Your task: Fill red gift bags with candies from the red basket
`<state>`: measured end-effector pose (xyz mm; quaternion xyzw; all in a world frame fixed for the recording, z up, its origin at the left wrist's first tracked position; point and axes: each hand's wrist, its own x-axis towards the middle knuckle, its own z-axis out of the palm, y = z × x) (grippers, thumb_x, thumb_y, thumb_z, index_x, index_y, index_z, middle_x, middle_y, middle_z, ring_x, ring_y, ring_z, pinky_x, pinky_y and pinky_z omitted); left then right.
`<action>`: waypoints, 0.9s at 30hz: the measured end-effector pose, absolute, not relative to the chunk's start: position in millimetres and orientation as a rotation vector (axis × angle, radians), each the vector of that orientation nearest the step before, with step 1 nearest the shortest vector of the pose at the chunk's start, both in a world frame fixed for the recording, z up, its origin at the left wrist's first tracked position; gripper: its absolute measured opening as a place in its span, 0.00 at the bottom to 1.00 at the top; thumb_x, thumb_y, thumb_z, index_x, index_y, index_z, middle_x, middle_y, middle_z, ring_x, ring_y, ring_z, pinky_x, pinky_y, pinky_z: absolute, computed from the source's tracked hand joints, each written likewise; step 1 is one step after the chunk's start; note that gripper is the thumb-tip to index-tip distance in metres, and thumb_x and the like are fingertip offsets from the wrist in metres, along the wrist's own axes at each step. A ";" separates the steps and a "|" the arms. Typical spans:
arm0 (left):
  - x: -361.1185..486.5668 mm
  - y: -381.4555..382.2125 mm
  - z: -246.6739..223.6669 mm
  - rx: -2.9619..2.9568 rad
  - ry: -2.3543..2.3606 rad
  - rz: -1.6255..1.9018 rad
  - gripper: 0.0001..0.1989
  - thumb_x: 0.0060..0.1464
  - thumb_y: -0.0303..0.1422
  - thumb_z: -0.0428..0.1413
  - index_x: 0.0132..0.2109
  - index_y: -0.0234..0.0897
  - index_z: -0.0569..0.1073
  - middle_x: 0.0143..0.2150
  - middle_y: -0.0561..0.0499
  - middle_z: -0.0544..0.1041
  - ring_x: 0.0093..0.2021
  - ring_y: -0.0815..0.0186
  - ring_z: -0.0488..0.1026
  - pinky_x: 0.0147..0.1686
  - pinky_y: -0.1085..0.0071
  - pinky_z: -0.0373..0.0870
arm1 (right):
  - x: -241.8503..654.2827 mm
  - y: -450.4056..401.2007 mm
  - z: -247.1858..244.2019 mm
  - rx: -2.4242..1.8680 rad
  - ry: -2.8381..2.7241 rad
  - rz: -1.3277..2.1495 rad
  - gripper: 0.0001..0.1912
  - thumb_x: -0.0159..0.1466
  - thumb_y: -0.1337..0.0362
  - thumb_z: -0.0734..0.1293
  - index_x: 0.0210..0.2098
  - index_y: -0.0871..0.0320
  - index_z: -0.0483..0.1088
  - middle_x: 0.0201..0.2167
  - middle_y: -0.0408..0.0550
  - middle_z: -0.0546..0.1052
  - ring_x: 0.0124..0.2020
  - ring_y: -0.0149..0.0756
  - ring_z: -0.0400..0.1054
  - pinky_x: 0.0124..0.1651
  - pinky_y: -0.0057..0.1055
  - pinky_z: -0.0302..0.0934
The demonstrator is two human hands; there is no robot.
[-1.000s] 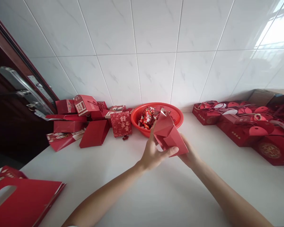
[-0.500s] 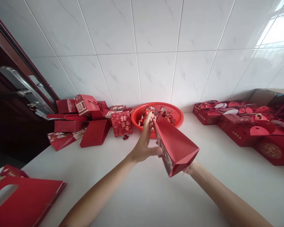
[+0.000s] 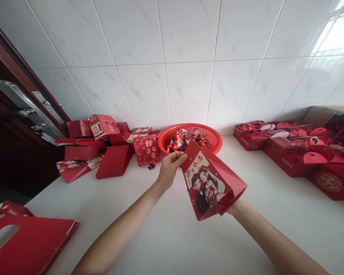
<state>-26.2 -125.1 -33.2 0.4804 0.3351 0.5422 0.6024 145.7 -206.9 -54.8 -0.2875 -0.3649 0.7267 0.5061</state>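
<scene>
A red paper gift box [image 3: 208, 187], printed with a cartoon bride and groom, is held up tilted above the white table. My left hand [image 3: 169, 168] pinches its upper left edge between thumb and fingers. Behind the box's lower right end is my right hand [image 3: 235, 206], gripping it from beneath; most of its fingers are hidden. Just beyond the box stands a red plastic basket [image 3: 218, 143] with wrapped sweets [image 3: 179, 140] in it; the box's top overlaps its front rim in the view.
Several red boxes [image 3: 114, 160] lie piled at the left by the door [image 3: 20, 110]. Rows of red boxes with cord handles [image 3: 292, 156] line the right side. A large red bag or folder [image 3: 31, 244] with a cut-out handle lies at the front left. A tiled wall [image 3: 189, 91] closes the back.
The box has turned so its printed face shows toward me. My left hand has gone from spread fingers along its side to a pinch on its upper edge.
</scene>
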 end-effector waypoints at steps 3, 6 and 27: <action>-30.1 -121.2 -30.3 1.165 0.808 1.349 0.20 0.40 0.46 0.71 0.33 0.36 0.77 0.32 0.52 0.79 0.34 0.66 0.73 0.40 0.68 0.69 | 146.6 -205.4 -49.3 -0.708 -0.779 1.759 0.24 0.58 0.41 0.71 0.44 0.52 0.77 0.46 0.51 0.81 0.45 0.48 0.76 0.51 0.50 0.69; -37.1 -114.3 -25.7 1.236 0.885 1.533 0.19 0.40 0.45 0.70 0.32 0.37 0.75 0.31 0.53 0.77 0.34 0.66 0.72 0.39 0.70 0.68 | 147.4 -204.7 -40.7 -0.654 -0.803 1.773 0.30 0.61 0.36 0.65 0.49 0.51 0.75 0.51 0.54 0.79 0.50 0.51 0.74 0.51 0.53 0.68; -107.4 -86.1 -22.5 1.209 0.676 0.763 0.25 0.36 0.50 0.69 0.38 0.38 0.80 0.38 0.40 0.84 0.50 0.37 0.78 0.44 0.49 0.77 | 143.4 -214.0 -29.6 -0.727 -1.265 1.451 0.19 0.65 0.47 0.69 0.44 0.57 0.73 0.33 0.48 0.80 0.24 0.35 0.74 0.24 0.29 0.69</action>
